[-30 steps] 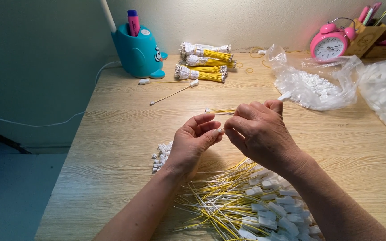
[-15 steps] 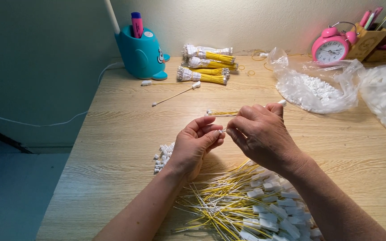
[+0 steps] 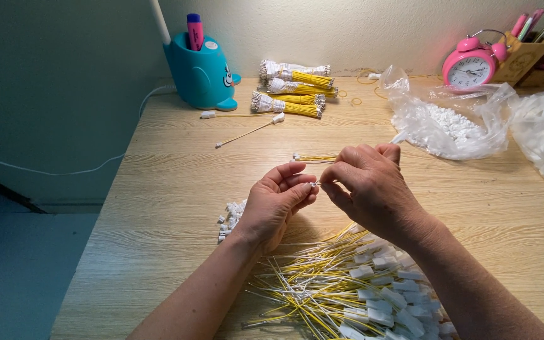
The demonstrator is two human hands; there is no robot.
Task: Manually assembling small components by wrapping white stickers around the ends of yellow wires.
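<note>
My left hand (image 3: 278, 204) and my right hand (image 3: 366, 186) meet above the wooden desk (image 3: 158, 208), fingertips almost touching. Between them I pinch a thin yellow wire (image 3: 315, 183) with a small metal end. My right hand also holds a small bunch of yellow wires (image 3: 313, 157) that sticks out to the left. Under my wrists lies a loose pile of yellow wires with white connectors (image 3: 347, 289). A small heap of white plastic connectors (image 3: 229, 217) sits just left of my left hand.
Bundled yellow wires (image 3: 294, 91) lie at the back beside a blue pen holder (image 3: 199, 69). Two single wires (image 3: 247, 129) rest in front of it. Clear bags of white parts (image 3: 448, 123) and a pink alarm clock (image 3: 470, 66) stand at the right.
Both hands have stayed in the same spot, with the fingertips drawing slightly closer together on the wire. The rest of the desk is unchanged.
</note>
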